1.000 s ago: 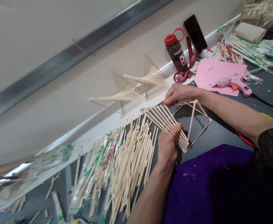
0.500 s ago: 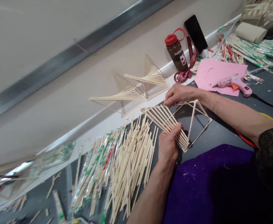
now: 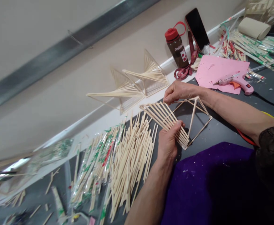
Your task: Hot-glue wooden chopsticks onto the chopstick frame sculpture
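Observation:
A framework of thin wooden sticks (image 3: 159, 113), with a fanned row of slats on its left and an angular open frame on its right, is held over the dark table. My left hand (image 3: 168, 140) is closed round the lower part of the slats, thumb on top. At the upper edge of the slats, my right hand (image 3: 175, 92) is closed in a pinch; its fingertips touch the framework there, and whether a separate stick is between them is hidden. A large pile of loose chopsticks (image 3: 132, 159) lies left of my left hand.
Against the wall stand a finished-looking stick structure (image 3: 129, 89), a red-capped bottle (image 3: 177, 50) and a phone (image 3: 197, 29). A pink glue gun (image 3: 239, 82) rests on a pink sheet (image 3: 207, 70), its cord running right. Wrapped chopsticks (image 3: 94, 162) lie left of the loose pile.
The whole view has shifted slightly, so most things sit a little higher. Both hands keep their places on the stick framework, with hardly any movement.

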Action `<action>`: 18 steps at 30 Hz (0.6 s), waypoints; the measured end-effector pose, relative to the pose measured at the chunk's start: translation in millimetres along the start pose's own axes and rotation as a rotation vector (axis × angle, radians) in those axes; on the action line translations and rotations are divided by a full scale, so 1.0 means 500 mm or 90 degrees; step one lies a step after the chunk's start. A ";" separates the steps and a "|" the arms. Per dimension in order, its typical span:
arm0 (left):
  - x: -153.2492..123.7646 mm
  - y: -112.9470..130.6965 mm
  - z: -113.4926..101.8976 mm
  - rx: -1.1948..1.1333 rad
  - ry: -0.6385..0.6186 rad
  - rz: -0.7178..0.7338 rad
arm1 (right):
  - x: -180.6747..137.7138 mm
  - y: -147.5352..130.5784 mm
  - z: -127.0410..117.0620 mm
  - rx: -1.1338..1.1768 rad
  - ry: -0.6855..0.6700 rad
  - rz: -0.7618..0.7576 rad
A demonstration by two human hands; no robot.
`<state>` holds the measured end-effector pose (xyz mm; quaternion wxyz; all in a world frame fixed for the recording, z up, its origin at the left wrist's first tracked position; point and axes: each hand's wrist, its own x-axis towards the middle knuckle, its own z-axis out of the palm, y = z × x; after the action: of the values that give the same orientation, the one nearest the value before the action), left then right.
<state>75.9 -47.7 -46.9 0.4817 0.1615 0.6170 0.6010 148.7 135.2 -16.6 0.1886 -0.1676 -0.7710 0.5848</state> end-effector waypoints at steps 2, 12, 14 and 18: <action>0.000 0.001 0.001 0.000 -0.001 0.005 | 0.002 0.004 0.000 -0.005 0.000 -0.009; -0.001 0.003 0.002 0.010 -0.002 0.008 | 0.008 0.014 0.000 -0.002 0.001 -0.025; -0.001 0.002 0.000 0.005 -0.003 0.005 | 0.007 0.009 0.000 0.005 0.003 -0.016; 0.000 0.001 -0.001 0.003 -0.004 0.008 | 0.003 -0.001 0.002 0.006 0.007 -0.002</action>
<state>75.1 -48.0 -46.5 0.4794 0.1685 0.6156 0.6023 146.9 135.0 -16.1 0.1943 -0.1686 -0.7672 0.5875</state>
